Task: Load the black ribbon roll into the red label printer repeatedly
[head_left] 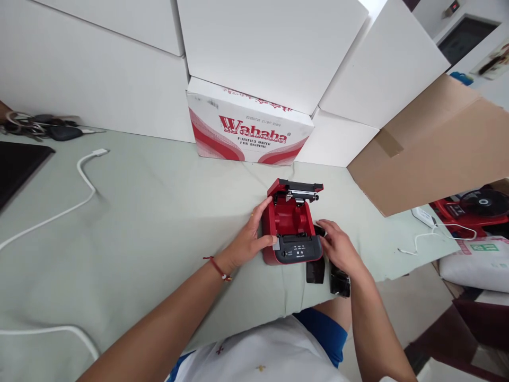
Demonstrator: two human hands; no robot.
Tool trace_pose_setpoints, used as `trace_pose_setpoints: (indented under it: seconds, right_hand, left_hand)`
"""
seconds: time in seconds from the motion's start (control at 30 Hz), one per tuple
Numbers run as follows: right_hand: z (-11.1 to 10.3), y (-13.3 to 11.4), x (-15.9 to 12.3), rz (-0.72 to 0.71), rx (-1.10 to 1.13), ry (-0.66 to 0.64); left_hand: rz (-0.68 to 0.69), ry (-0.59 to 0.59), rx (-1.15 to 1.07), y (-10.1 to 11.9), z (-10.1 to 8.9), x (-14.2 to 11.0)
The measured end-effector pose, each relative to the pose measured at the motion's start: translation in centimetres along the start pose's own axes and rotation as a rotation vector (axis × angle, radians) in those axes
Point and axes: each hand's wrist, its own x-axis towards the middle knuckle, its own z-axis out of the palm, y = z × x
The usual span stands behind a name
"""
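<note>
A small red and black printer [290, 217] stands on the table with its lid raised. Its red inner bay is bare, and a black panel with buttons forms the front. My left hand [253, 236] grips the printer's left side, thumb on the front corner and fingers along the wall. My right hand [338, 245] is closed against the right side, its fingertips partly hidden by the printer's edge. Under and beside this hand lie a dark flat piece [315, 271] and a shiny black item [340, 282], whose kinds I cannot make out.
A Wahaha water box [250, 130] stands behind, against stacked white boxes [270, 48]. To the right is a brown cardboard box [429, 154]. White cables [85, 175] run across the left; keys [59, 129] and a black flat device [19, 167] lie there too.
</note>
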Motion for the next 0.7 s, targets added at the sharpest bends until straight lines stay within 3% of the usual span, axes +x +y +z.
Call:
trace_pose_setpoints:
  seconds: [0.1, 0.2, 0.4, 0.6, 0.7]
  right_hand:
    - [-1.4, 2.0, -1.6, 0.039, -0.035, 0.116]
    - [-2.8, 4.1, -3.1, 0.074, -0.090, 0.131]
    - [-2.4, 5.8, -4.5, 0.095, -0.143, 0.011]
    - [-2.0, 5.0, -3.6, 0.120, -0.216, -0.148]
    - [-3.1, 4.0, -3.6, 0.139, -0.252, -0.243]
  left_hand:
    - [0.000, -0.002, -0.015, 0.1, 0.1, 0.0]
    - [-0.019, 0.001, -0.029, 0.3, 0.2, 0.0]
    - [-0.023, -0.001, -0.045, 0.1, 0.1, 0.1]
    - [-0.025, -0.002, -0.055, 0.0, 0.1, 0.2]
    - [-0.008, 0.011, -0.076, -0.1, 0.2, 0.1]
